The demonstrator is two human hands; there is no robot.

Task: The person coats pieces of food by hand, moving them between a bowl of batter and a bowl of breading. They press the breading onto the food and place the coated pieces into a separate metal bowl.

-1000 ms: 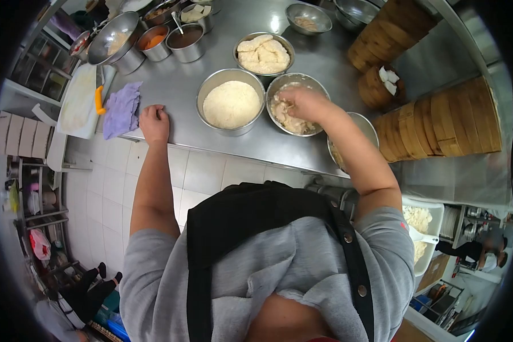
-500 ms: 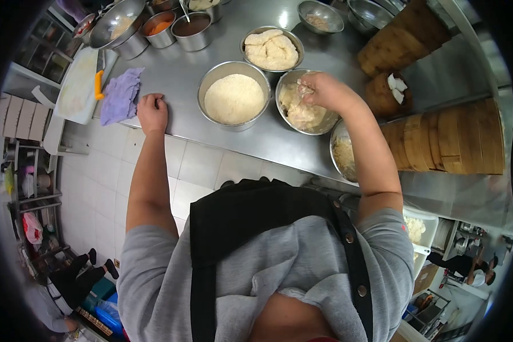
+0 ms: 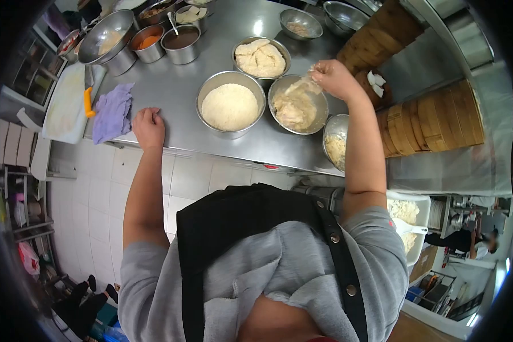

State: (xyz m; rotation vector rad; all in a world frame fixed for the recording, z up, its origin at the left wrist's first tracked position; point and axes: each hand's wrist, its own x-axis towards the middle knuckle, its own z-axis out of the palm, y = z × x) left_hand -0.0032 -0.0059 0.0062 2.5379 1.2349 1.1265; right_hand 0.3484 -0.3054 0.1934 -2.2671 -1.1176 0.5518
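My right hand [image 3: 332,77] is raised above a steel bowl of wet battered meat [image 3: 320,97] and grips a dripping piece of battered meat [image 3: 300,86] by its top end. To the left of that bowl stands a steel bowl of white breadcrumbs [image 3: 231,105]. Behind them sits a bowl of breaded pieces [image 3: 260,57]. My left hand [image 3: 149,127] rests on the steel counter [image 3: 171,85] near its front edge, fingers curled, holding nothing.
A purple cloth [image 3: 111,112] and a white cutting board with an orange-handled knife [image 3: 86,101] lie at the left. Sauce pots [image 3: 180,40] stand at the back. Stacked bamboo steamers [image 3: 433,119] fill the right. Another bowl [image 3: 336,147] sits at the counter's front edge.
My right hand has come up out of the batter bowl, lifting a piece of meat higher and to the right. The left hand stays put on the counter.
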